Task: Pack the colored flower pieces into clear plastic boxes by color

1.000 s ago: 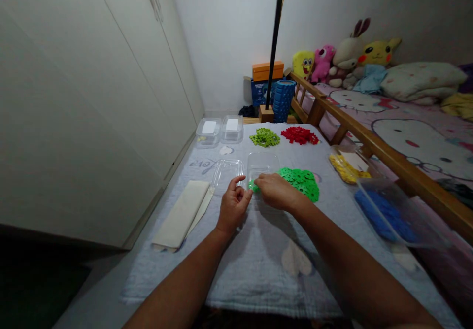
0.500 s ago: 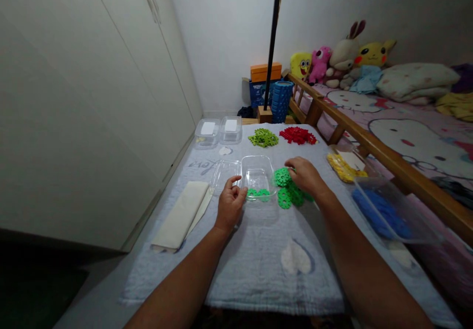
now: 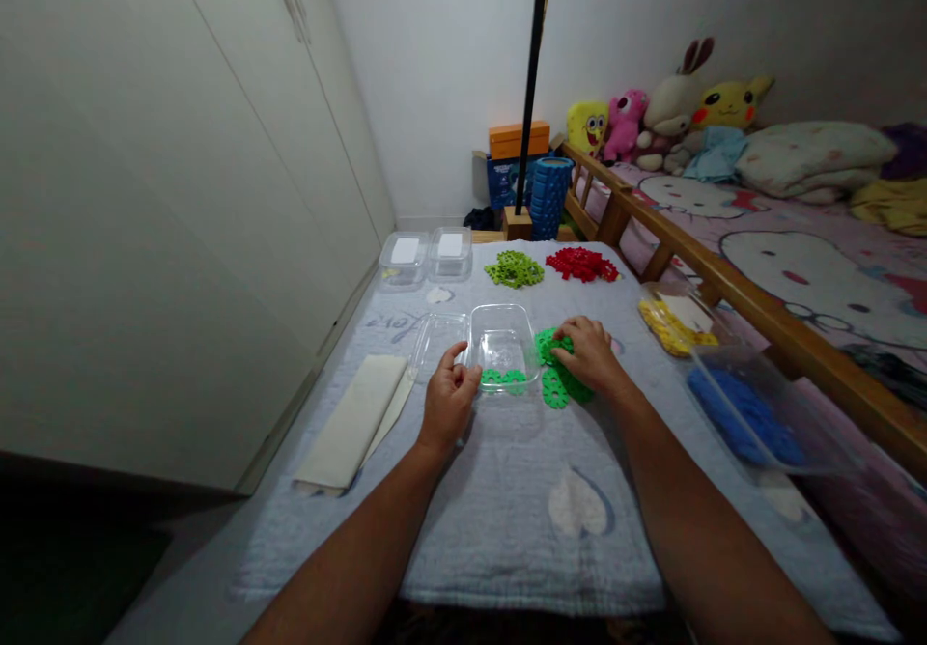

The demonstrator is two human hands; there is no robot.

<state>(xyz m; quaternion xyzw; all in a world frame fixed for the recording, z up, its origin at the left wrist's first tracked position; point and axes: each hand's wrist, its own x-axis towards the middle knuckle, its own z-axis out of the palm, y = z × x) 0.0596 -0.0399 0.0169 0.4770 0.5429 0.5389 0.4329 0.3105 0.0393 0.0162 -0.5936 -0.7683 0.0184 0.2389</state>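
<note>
A clear plastic tub [image 3: 505,324] stands on the grey-blue cloth [image 3: 507,490] with a few bright green snowflake pieces [image 3: 505,377] inside its near end. My left hand [image 3: 447,402] grips the tub's near left corner, thumb against the rim. My right hand [image 3: 588,353] lies curled over a pile of the same green pieces [image 3: 554,389] just right of the tub, fingers closed on some of them. The tub's lid [image 3: 436,341] lies flat to the left.
Lime green pieces [image 3: 515,269] and red pieces [image 3: 583,265] are heaped at the far end. Two lidded tubs [image 3: 427,255] stand far left. A folded cloth [image 3: 353,424] lies left. Tubs of yellow [image 3: 673,324] and blue pieces [image 3: 745,413] rest by the wooden bed rail [image 3: 731,273].
My right hand dropped green pieces into the tub, swung right to the pile, and now presses down on it. My left hand moved onto the tub's corner and stays there.
</note>
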